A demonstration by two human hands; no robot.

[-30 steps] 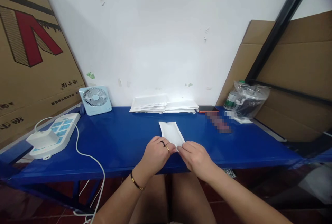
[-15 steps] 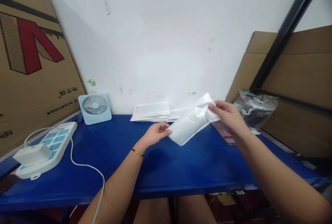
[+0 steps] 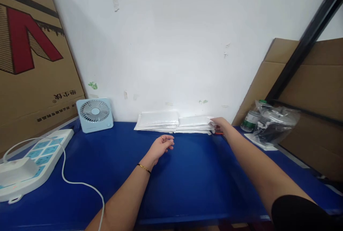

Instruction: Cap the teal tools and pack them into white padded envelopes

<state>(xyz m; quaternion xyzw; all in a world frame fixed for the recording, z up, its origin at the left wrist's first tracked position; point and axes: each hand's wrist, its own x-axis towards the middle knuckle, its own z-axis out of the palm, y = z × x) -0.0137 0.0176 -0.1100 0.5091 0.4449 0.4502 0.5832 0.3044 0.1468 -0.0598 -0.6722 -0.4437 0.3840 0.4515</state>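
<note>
White packet (image 3: 195,121) now atop stack (image 3: 191,130) (grip unclear)

A thin bracelet (image 3: 144,168), part gold-coloured and part dark band, circles the left wrist (image 3: 149,160). A slim gold-coloured ring (image 3: 162,137) is on one finger of the left hand (image 3: 160,148). A plain black sleeve (image 3: 297,211) shows above the bare right forearm (image 3: 254,163).

We see left hand (image 3: 160,147) loosely curled, fingers angled rightward; left forearm (image 3: 127,195) slants inward from lower left. We mark right arm (image 3: 255,161) stretched farther forward, right hand (image 3: 221,125) fingers pointing leftward, grip unclear.
</note>
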